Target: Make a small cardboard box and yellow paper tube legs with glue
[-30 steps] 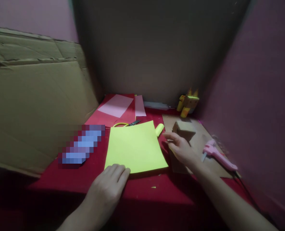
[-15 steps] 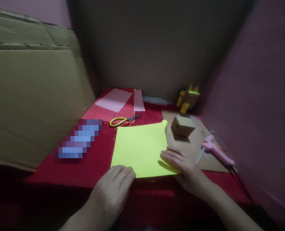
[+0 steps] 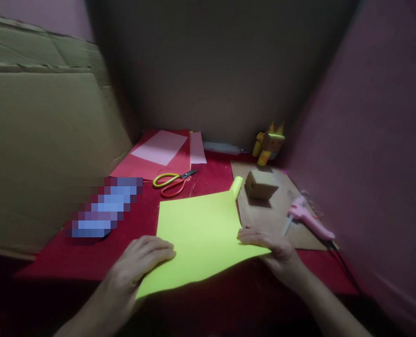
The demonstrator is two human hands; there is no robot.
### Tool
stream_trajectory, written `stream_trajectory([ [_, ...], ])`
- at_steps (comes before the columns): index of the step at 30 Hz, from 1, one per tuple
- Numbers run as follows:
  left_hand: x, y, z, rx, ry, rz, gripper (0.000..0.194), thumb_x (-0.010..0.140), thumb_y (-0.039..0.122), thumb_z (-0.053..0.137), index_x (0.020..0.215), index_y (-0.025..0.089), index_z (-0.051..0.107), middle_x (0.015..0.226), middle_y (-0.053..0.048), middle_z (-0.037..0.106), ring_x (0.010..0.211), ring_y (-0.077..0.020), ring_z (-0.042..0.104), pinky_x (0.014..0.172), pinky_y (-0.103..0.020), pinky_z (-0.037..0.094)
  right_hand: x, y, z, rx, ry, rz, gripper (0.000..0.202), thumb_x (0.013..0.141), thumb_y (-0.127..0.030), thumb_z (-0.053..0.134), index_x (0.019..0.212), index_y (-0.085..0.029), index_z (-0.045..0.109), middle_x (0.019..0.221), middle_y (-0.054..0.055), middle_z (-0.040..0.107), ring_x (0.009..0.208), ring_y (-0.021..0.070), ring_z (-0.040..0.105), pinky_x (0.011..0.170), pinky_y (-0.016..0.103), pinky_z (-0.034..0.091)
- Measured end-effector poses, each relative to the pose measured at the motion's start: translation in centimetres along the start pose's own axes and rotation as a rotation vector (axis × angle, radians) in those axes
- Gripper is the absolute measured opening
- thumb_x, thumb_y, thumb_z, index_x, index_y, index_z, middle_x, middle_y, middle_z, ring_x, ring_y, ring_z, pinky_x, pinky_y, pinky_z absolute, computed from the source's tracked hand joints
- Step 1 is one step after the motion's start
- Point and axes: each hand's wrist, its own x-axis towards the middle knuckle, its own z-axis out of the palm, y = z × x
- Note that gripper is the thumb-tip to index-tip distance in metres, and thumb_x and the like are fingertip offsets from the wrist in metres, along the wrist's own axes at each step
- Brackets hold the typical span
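A sheet of yellow paper (image 3: 199,234) lies between my hands, its near edge bowed and reaching over the table's front edge. My left hand (image 3: 146,257) is closed on its left side, fingers on top and thumb hidden. On the right side, my right hand (image 3: 273,243) grips the sheet near the corner, fingers above and the thumb out of sight below. A small yellow paper roll (image 3: 238,188) shows at the far right corner; I cannot tell whether it is joined to the sheet. Just beyond the sheet are scissors (image 3: 175,180) with one yellow and one red handle.
Red and pink paper (image 3: 160,147) lies at the back left. A cardboard sheet (image 3: 257,220) on the right bears a small cardboard box (image 3: 261,185) and a pink glue gun (image 3: 311,219). Behind stands a cardboard figure (image 3: 273,142). A blurred-out object (image 3: 105,206) lies left.
The yellow sheet has come nearer to me, its near left corner pulled down past the table edge. My left hand has shifted left along it. The scissors' red handle and the roll are now uncovered.
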Motion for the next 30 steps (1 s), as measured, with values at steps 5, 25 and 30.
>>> stream_trajectory([
  [5,-1.2,0.2,0.8,0.079,0.036,-0.001,0.030,0.091,0.033,0.044,0.118,0.030,0.058,0.118,-0.008,0.061,0.109,-0.0256,0.053,0.086,-0.037,0.046,0.3,-0.3,0.0,-0.030,-0.072,-0.005,0.041,0.078,-0.001,0.053,0.107,-0.025,0.067,0.105,0.007,0.071,0.106,0.0216,0.064,0.093,0.039,0.051],
  [25,0.8,0.7,-0.3,0.261,0.136,-0.452,0.033,0.087,0.052,0.045,0.077,0.023,0.057,0.065,-0.001,0.061,0.065,-0.0211,0.055,0.059,-0.030,0.041,2.3,-0.3,3.4,-0.179,0.162,0.474,0.015,0.080,-0.024,0.059,0.095,-0.021,0.060,0.085,0.006,0.065,0.081,0.0219,0.058,0.072,0.034,0.048],
  [30,1.2,1.2,-0.2,0.326,0.114,-0.394,0.034,0.093,0.046,0.038,0.077,0.022,0.055,0.066,-0.003,0.060,0.065,-0.0227,0.053,0.064,-0.034,0.041,2.6,-1.0,3.5,-0.292,0.166,0.450,0.036,0.078,-0.020,0.058,0.114,-0.022,0.054,0.080,0.004,0.061,0.078,0.0225,0.057,0.072,0.035,0.047],
])
